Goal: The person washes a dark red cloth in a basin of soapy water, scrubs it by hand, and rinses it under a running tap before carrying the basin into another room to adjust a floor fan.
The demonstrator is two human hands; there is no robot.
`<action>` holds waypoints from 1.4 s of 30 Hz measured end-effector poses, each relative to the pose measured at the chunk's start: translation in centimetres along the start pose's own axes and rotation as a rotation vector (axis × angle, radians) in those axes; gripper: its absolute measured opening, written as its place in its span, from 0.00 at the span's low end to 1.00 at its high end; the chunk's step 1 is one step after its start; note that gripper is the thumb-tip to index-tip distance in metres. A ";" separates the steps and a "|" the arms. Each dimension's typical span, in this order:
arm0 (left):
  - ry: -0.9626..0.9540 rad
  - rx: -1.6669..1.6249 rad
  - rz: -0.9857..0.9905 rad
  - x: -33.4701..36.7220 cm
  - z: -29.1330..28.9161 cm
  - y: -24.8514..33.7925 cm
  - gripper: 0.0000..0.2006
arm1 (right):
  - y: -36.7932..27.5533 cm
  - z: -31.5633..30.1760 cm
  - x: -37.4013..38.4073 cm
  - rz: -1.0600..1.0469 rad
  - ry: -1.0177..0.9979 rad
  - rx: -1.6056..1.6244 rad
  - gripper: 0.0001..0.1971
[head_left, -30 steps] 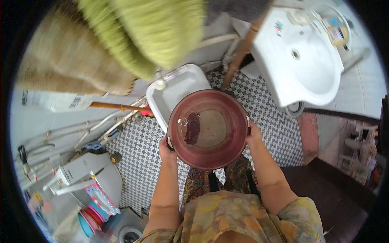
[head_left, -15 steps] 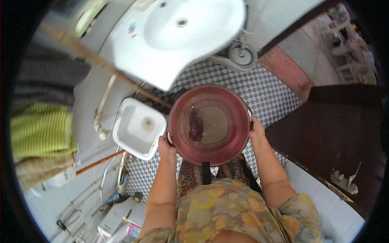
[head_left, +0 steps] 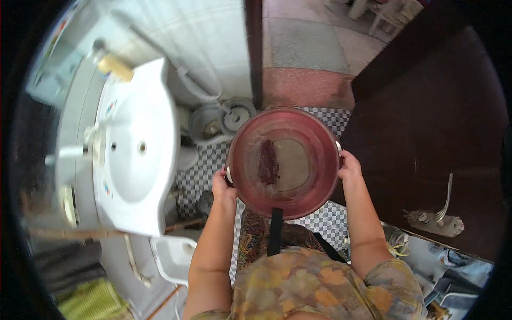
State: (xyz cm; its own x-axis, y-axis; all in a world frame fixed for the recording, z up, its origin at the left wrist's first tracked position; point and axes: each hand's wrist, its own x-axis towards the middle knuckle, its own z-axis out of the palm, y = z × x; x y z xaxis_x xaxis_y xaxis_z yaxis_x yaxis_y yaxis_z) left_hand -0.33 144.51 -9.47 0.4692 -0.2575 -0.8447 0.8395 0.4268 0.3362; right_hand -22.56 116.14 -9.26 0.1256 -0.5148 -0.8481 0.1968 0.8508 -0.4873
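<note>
Between my two hands I carry a large round dark-red basin (head_left: 248, 186) by the handles at its sides, above the tiled floor. Murky greyish water (head_left: 293, 162) covers part of its bottom, and a dark reddish-brown lump (head_left: 269, 161), perhaps wet cloth, lies left of the middle. My left hand (head_left: 224, 185) is closed round the left handle, its fingers partly under the rim. On the opposite side my right hand (head_left: 349, 165) grips the right handle, thumb on top.
A white washbasin (head_left: 165, 114) juts out at left, with a white tub (head_left: 169, 256) below it. Grey buckets (head_left: 205, 120) stand by the wall ahead. To the right, a dark door (head_left: 426, 122) stands ajar beside a red threshold (head_left: 304, 88) leading to another room.
My body has turned right toward the doorway, so the washbasin and tub now sit farther left. The basin stays in both hands.
</note>
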 end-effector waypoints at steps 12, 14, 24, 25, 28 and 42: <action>-0.188 0.319 -0.187 10.6 28.4 0.5 0.12 | -14.2 5.4 5.5 -0.018 0.144 0.288 0.15; -0.169 0.369 -0.221 10.3 33.5 0.6 0.11 | -16.5 8.0 4.7 -0.033 0.177 0.317 0.15; -0.267 0.488 -0.217 20.9 49.5 -0.3 0.14 | -26.4 14.0 14.9 -0.075 -0.004 0.511 0.14; -0.282 0.487 -0.209 21.5 51.1 -0.8 0.13 | -27.1 14.0 16.5 -0.092 0.029 0.502 0.15; -0.238 0.558 -0.127 25.2 54.4 0.0 0.13 | -29.6 17.9 18.1 -0.088 0.008 0.493 0.15; -0.237 0.558 -0.279 39.8 78.6 -4.6 0.10 | -48.0 28.0 34.1 -0.014 0.034 0.618 0.13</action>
State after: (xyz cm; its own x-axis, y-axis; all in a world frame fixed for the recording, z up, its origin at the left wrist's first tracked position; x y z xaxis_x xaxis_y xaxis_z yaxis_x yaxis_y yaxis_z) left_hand 36.00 64.12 -11.89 0.2079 -0.5036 -0.8386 0.9241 -0.1799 0.3371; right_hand -0.54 54.81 -8.98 0.0897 -0.5128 -0.8538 0.7265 0.6201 -0.2961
